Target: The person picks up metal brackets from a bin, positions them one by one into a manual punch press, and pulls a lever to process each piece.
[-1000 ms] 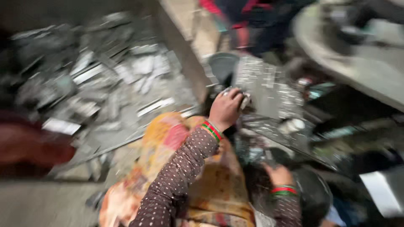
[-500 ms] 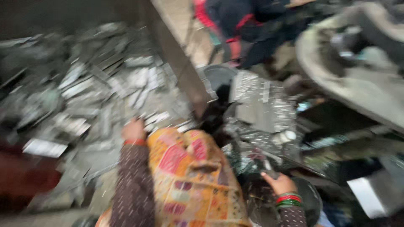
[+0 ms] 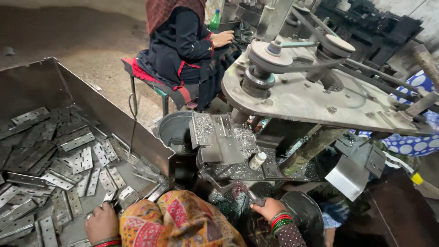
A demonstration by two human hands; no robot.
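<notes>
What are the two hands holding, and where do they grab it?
The right hand grips the end of a metal lever. The left hand rests on the metal plates in the bin, fingers on one plate's end; a real grip cannot be told.

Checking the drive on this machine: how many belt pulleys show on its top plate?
2. One large grey pulley sits at the plate's left end, a second to its right, joined by a belt. Others may be hidden behind the machinery further back.
</notes>
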